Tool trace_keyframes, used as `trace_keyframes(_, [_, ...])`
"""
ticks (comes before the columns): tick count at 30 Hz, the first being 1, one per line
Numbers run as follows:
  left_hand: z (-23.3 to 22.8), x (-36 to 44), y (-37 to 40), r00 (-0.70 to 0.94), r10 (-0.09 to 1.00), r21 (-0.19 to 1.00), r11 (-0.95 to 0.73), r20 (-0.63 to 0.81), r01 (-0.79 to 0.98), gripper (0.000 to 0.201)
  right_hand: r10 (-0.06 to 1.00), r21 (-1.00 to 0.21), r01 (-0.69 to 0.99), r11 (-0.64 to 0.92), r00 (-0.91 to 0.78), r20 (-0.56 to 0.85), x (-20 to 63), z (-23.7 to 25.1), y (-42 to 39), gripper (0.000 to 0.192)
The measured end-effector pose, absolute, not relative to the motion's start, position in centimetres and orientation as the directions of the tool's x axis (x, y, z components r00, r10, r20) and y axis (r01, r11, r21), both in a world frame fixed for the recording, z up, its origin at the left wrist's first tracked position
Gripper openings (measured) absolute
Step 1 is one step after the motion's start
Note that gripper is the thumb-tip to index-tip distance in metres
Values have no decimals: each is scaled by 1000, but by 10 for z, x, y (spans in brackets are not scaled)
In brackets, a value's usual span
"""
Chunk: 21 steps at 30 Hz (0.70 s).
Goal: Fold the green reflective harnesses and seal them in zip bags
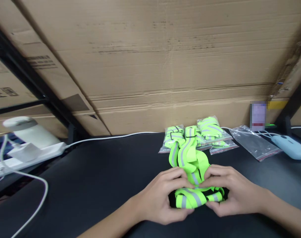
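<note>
A neon green strap with grey reflective stripes (190, 155) lies bunched on the black table (103, 172). My left hand (162, 195) grips its near folded end from the left. My right hand (229, 190) grips the same folded end from the right, fingertips almost meeting over the strap. Behind the strap, several clear bags holding folded green straps (210, 130) lie in a row.
Empty clear zip bags (254, 142) lie at the right, beside a light blue device (291, 147) with a white cable. A white power strip with a plugged charger (26, 153) and cable sits at the left. Large cardboard boxes (150, 66) wall the back.
</note>
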<state>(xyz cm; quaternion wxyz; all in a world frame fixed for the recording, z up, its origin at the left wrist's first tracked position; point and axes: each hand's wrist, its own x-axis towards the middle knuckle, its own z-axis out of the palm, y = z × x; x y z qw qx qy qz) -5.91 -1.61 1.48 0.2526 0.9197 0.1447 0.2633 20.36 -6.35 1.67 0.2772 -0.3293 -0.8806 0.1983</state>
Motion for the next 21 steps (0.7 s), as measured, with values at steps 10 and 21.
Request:
trace_keyframes(10, [21,-54,-15,776,498,618,-765,387,183,12,863,-675,551,490,-413,290,206,16,-62,22])
trace_keyframes(21, [17,-58,-18,752,514,613,-767,413,189,40,903,-797,481,365,-393,176,205,10,-58,28])
